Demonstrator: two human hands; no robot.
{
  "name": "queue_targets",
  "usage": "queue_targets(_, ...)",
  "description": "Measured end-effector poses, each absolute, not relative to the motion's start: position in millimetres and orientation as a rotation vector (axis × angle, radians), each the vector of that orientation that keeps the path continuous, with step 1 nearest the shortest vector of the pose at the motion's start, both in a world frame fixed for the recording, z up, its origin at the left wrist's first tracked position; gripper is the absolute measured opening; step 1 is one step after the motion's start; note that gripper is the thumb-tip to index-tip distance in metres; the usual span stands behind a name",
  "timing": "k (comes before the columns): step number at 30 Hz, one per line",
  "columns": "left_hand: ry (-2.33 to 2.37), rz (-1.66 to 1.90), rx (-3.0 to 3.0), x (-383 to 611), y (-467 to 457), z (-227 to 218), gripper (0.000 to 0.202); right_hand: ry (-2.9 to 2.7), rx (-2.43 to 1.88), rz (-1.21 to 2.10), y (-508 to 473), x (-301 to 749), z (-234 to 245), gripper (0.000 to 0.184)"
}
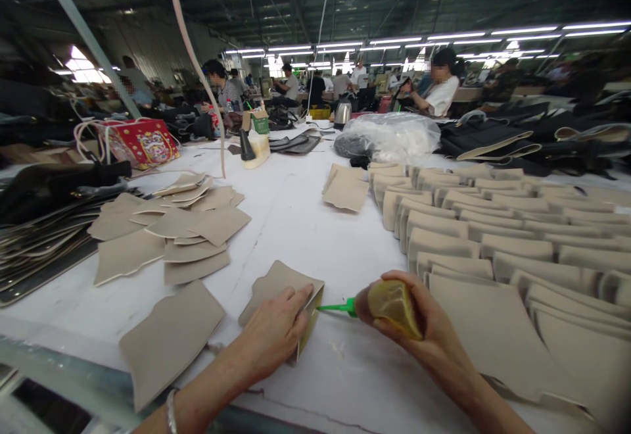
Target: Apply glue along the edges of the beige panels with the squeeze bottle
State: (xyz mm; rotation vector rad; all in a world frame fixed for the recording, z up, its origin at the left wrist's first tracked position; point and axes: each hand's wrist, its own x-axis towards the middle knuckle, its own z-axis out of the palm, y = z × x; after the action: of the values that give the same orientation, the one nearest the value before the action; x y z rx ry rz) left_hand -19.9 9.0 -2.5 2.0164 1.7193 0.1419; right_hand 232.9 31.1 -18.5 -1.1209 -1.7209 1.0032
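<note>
My left hand [273, 333] presses flat on a beige cut leather piece [274, 283] on the white table [305, 223], lifting its right edge with the fingers. A yellowish glue bottle [393, 307] sits in the grip of my right hand [414, 329]. Its green nozzle [335, 307] points left at the raised edge of the piece. One larger beige piece [167, 342] lies to the left near the table's front edge.
Several loose beige pieces [182, 230] are scattered at the left, beside a dark stack [39, 237]. Rows of folded beige pieces [503, 237] fill the right side. A red bag [140, 141], a plastic bag [389, 135] and seated people lie beyond.
</note>
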Motion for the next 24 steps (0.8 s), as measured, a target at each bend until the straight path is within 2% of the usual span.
queue_targets(12,1.704,0.186,2.008,-19.7,8.9,-2.9,0.048,-1.738,-1.164,0.798,39.0,226.2,-20.1,0.048)
queue_targets(17,1.681,0.220,1.984,-21.3,11.0,-3.8,0.049,-1.501,-1.165,1.177,31.3,228.1,-17.4,0.048)
queue_targets(21,1.616,0.350,1.911,-28.4,13.6,0.5,0.044,-1.008,-1.005,1.498,29.5,228.8,-12.7,0.040)
queue_targets(24,1.827,0.443,1.839,-40.1,17.6,5.6,0.041,-0.633,-0.889,1.663,33.6,229.7,-6.8,0.034)
